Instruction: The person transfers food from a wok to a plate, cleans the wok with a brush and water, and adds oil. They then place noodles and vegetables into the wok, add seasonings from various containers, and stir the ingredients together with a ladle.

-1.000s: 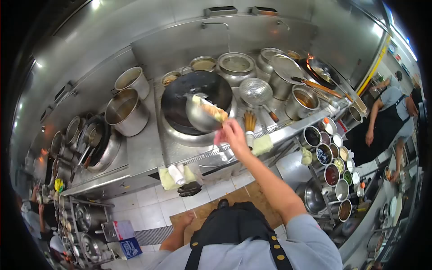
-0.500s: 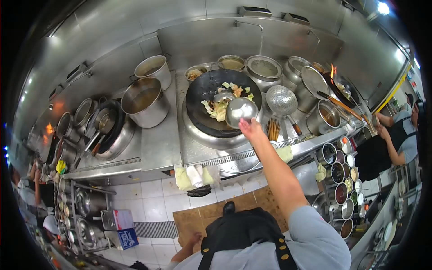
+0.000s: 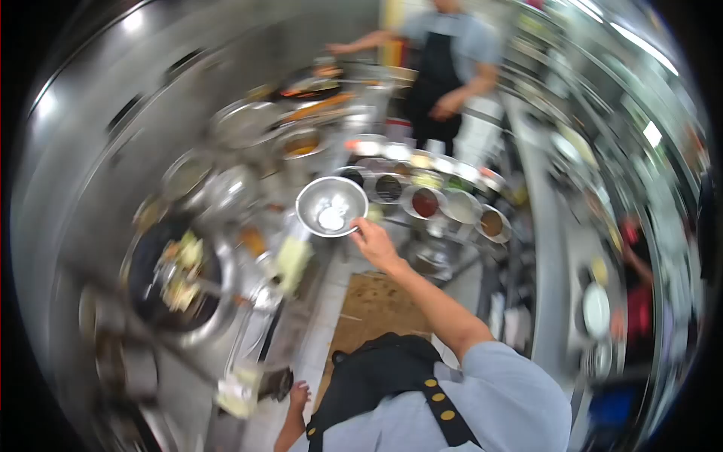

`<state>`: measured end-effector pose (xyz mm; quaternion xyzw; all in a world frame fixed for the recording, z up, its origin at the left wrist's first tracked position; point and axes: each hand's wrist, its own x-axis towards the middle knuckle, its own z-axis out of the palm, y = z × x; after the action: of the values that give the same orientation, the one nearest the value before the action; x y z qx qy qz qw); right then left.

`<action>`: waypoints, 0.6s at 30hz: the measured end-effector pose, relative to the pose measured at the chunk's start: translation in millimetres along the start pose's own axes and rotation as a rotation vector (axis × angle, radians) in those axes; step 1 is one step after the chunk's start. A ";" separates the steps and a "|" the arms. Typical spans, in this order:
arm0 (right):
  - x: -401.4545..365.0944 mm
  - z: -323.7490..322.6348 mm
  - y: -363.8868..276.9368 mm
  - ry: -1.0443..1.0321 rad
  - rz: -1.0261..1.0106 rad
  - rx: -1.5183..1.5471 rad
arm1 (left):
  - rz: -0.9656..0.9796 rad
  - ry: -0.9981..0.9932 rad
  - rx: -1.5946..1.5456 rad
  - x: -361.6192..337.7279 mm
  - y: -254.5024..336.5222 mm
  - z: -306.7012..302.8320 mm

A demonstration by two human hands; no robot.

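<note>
A shiny metal bowl (image 3: pixel 312 203), tilted so that its inside faces me, is held at its rim by my right hand (image 3: pixel 374 245), the fingers closed on the edge. No food shows in it, only bright reflections. My left hand (image 3: pixel 300 393) hangs low near the stove's front edge, its fingers loosely apart and holding nothing. To the left, a black wok (image 3: pixel 145 282) sits on the burner with chopped cabbage-like pieces (image 3: pixel 181 279) inside. A ladle lies among the food, though blur softens its outline.
Several sauce and seasoning containers (image 3: pixel 425 203) stand in rows beyond the bowl. A co-worker in a black apron (image 3: pixel 435 75) stands past them, near another wok (image 3: pixel 310 81). A folded cloth (image 3: pixel 292 264) lies on the stove edge. A long counter (image 3: pixel 538 226) runs along the right.
My view has swung right, so the wok now appears at the left. My right hand has carried the bowl away from above the wok towards the sauce containers, its inside now showing.
</note>
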<state>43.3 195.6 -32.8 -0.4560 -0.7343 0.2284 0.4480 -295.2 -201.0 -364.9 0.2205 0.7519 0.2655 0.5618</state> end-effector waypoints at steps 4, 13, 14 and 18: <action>-91.0 -137.5 91.3 0.431 0.369 -0.015 | 0.288 -0.264 0.159 33.1 44.5 40.8; -389.1 -384.0 189.8 1.333 0.752 -0.574 | 0.268 -0.464 0.549 48.6 146.5 156.6; -420.4 -409.2 184.6 1.383 0.827 -0.530 | 0.260 -0.462 0.561 44.4 152.7 165.1; -501.6 -494.6 140.9 1.709 0.832 -0.617 | 0.261 -0.484 0.633 44.8 156.1 189.0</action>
<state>629.0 -211.6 -118.8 -0.7843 0.0252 -0.2381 0.5723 -120.4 -25.3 -339.6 0.5315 0.6085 0.0309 0.5885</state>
